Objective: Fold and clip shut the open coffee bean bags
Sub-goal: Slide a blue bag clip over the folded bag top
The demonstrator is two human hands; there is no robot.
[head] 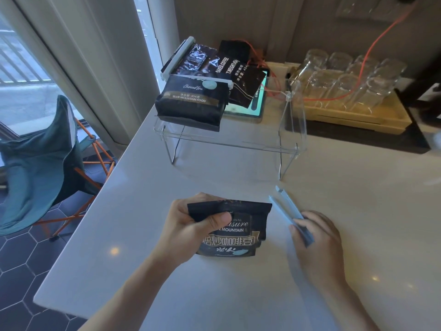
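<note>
A black coffee bean bag (238,231) lies on the white counter (133,235) near me, its top folded over. My left hand (188,225) pinches the folded top at its left end. My right hand (317,237) grips a long pale blue sealing clip (290,212), its jaws spread apart, just right of the bag. On a clear acrylic riser (238,142) further back lie other black bags: a front bag (191,101) and a rear bag (198,59), each with a white clip across its top, and another bag (243,80) beside them.
A wooden tray (346,115) of upturned glasses stands at the back right, with an orange cable (372,46) running over them. A tablet (250,108) lies under the bags. A teal folding chair (40,158) stands left of the counter edge.
</note>
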